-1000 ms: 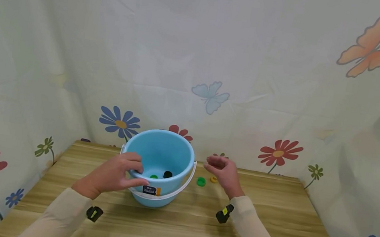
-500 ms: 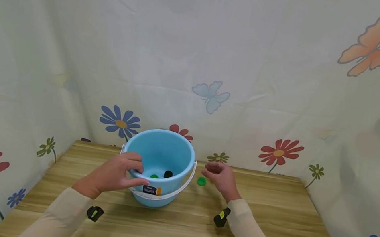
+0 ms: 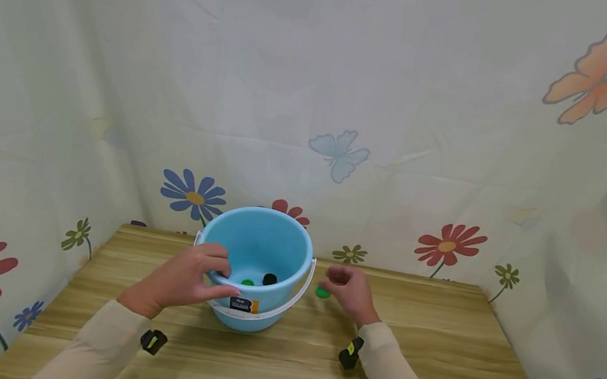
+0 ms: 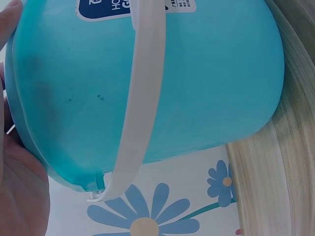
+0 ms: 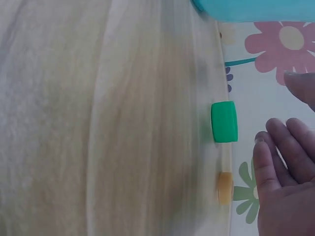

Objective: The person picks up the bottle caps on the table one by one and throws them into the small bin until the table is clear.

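My left hand (image 3: 183, 276) grips the near-left rim of a light blue bucket (image 3: 262, 232), fingers inside and thumb outside. Inside lie a black cap (image 3: 269, 280) and a green cap (image 3: 247, 283), partly cut off by the rim. Right of the bucket, my right hand (image 3: 349, 294) hovers just above another green bottle cap (image 3: 322, 292), fingers and thumb apart. The right wrist view shows a gap between that hand and the green cap. A yellow-orange cap (image 5: 225, 188) sits beside it there; in the head view the right hand hides it.
The bucket's white handle (image 3: 296, 302) hangs down at its front. Everything stands on a wood-grain table (image 3: 432, 350), with a flower-and-butterfly cloth (image 3: 264, 93) behind and at the sides. Black wrist cameras (image 3: 153, 341) are worn on both arms.
My right hand has moved down and slightly left to the green cap, covering the yellow one in the head view. The left hand and bucket stay put.
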`<state>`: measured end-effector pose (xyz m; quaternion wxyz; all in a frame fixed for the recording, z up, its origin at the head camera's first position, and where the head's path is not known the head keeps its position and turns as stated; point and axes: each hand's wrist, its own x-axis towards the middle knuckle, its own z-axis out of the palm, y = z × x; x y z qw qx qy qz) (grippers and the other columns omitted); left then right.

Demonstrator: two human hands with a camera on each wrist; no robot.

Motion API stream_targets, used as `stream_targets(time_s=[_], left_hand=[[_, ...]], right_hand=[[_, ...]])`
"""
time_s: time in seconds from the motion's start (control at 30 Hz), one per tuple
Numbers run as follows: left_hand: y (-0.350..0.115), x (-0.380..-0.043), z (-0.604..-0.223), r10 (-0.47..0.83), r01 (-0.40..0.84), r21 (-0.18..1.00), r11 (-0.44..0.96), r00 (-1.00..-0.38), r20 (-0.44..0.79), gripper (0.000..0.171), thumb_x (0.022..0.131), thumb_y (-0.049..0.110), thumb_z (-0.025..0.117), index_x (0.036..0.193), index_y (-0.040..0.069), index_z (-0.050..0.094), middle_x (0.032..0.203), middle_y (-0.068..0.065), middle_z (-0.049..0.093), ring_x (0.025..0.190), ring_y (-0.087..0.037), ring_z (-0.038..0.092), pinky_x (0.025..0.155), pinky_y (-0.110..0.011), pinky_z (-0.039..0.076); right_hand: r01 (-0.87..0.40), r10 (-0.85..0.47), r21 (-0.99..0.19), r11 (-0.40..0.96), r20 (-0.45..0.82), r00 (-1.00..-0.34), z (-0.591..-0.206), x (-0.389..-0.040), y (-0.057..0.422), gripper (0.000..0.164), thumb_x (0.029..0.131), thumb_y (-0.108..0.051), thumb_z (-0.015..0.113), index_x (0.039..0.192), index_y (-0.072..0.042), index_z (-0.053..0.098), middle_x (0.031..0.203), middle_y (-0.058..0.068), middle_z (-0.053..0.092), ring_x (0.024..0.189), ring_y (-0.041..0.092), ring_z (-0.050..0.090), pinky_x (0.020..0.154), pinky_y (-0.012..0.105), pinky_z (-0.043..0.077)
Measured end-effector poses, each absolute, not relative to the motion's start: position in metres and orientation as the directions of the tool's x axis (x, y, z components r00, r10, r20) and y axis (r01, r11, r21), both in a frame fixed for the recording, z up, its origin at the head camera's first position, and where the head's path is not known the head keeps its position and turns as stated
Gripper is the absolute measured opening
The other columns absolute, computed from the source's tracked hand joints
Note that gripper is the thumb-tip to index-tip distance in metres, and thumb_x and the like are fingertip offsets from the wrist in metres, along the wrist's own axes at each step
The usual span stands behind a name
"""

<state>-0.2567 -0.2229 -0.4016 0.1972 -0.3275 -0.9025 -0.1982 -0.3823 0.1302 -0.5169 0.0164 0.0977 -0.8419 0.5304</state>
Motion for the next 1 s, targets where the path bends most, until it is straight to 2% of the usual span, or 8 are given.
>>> stream_targets(time_s=[0.43,1.0], left_hand=[[-0.2232,-0.2567,-0.4020,0.519,0.679,0.231,0.696,-0.699,0.492,0.025,0.078,0.042,0.088,0.079,0.028,0.067,0.083,0.017,0.054,0.084,-0.002,0.051,0.079,-0.034,0.055],[-0.2227,-0.2563,-0.4016,0.520,0.687,0.227,0.691,-0.689,0.505,0.026,0.077,0.042,0.088,0.078,0.028,0.066,0.082,0.016,0.054,0.083,-0.002,0.050,0.077,-0.033,0.055]], right_hand=[[-0.170,-0.155,-0.840,0.516,0.104,-0.982,-0.5162,-0.3788,0.1239,0.042,0.084,-0.017,0.085,0.119,0.002,0.070,0.117,0.016,0.073,0.109,0.032,0.070,0.095,0.046,0.057],[-0.181,-0.199,-0.800,0.572,0.079,-0.977,-0.5230,-0.3815,0.1215,0.043,0.083,-0.013,0.085,0.118,0.005,0.068,0.112,0.017,0.072,0.102,0.028,0.070,0.091,0.043,0.058]])
